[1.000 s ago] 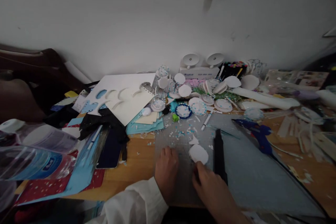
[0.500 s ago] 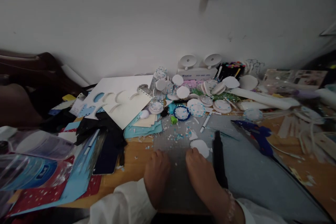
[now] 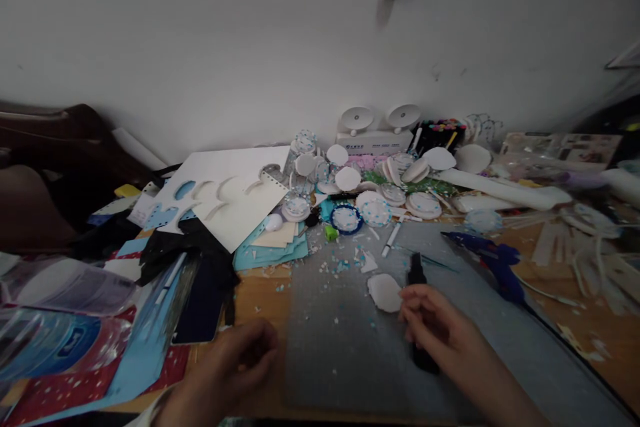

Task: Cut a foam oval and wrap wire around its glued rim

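My right hand (image 3: 433, 323) is over a long black tool (image 3: 417, 267), whose middle it hides. Its fingers are bent inward, and their tips are at the right edge of a white, rough-edged disc (image 3: 384, 292); whether they touch or hold anything I cannot tell. The disc lies flat on a grey cutting mat (image 3: 330, 360) strewn with small white and blue bits. To the left, just off the mat, my left hand (image 3: 240, 363) is above the wooden tabletop (image 3: 260, 297), its fingers curled in loosely with nothing showing in them.
A blue glue gun (image 3: 493, 263) with a black cord lies on the right. Decorated white discs (image 3: 377, 209) pile up at the back, near a white pen (image 3: 393, 238) and tweezers (image 3: 430, 259). Plastic bottles (image 3: 65, 343) and papers crowd the left.
My hands have moved apart: the left one leftward off the mat, the right one rightward over the black tool. The white disc is now more uncovered, and the tool appears shifted slightly.
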`<state>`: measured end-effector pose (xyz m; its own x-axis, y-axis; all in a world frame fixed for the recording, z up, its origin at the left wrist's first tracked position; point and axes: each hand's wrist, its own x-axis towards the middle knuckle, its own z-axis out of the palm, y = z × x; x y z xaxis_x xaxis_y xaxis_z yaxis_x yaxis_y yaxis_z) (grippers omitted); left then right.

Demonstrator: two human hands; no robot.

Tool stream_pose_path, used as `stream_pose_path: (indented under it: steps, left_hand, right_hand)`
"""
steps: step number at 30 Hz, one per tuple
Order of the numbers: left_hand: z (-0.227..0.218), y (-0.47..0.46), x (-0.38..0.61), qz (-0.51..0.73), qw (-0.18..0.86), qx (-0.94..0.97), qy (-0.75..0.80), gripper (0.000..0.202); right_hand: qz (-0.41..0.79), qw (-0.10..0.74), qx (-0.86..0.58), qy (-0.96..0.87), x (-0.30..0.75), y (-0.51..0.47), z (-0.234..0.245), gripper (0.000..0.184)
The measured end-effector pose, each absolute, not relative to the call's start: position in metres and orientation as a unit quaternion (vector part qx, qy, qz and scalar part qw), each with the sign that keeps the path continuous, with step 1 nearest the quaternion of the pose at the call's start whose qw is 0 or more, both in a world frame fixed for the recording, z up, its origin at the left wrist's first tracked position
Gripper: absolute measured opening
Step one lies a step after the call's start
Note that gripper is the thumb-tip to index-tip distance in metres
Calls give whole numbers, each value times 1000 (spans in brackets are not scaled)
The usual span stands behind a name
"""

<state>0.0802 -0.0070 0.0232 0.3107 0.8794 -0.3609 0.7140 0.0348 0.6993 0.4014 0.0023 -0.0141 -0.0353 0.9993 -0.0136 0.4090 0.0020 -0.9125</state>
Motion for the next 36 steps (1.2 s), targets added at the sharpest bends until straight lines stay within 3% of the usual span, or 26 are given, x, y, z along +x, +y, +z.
stream_pose_path:
  steps: [4, 9, 14, 22, 30, 36]
  left_hand:
    - [37, -12, 53, 93, 476, 654, 581, 22]
    - [45, -7, 63, 220, 492, 605, 586, 30]
    - [22, 10, 131, 345, 537, 620, 456, 21]
    - [-4, 21, 182, 389, 515, 644, 411, 13]
    - [6, 33, 153, 470, 474, 596, 447, 26]
    - [36, 29, 146, 527, 579, 506, 362, 28]
  right_hand:
    - [435, 401, -576, -564, 403, -1, -5, 23]
    - [440, 403, -544, -590, 386, 3, 6, 27]
    - [455, 410, -470, -636, 354, 16, 9, 27]
    - [362, 448, -438, -690, 354, 28, 16, 18]
    - [335, 402, -438, -731, 352, 7, -16, 18]
    - [420, 285, -405, -760, 356, -10, -1, 23]
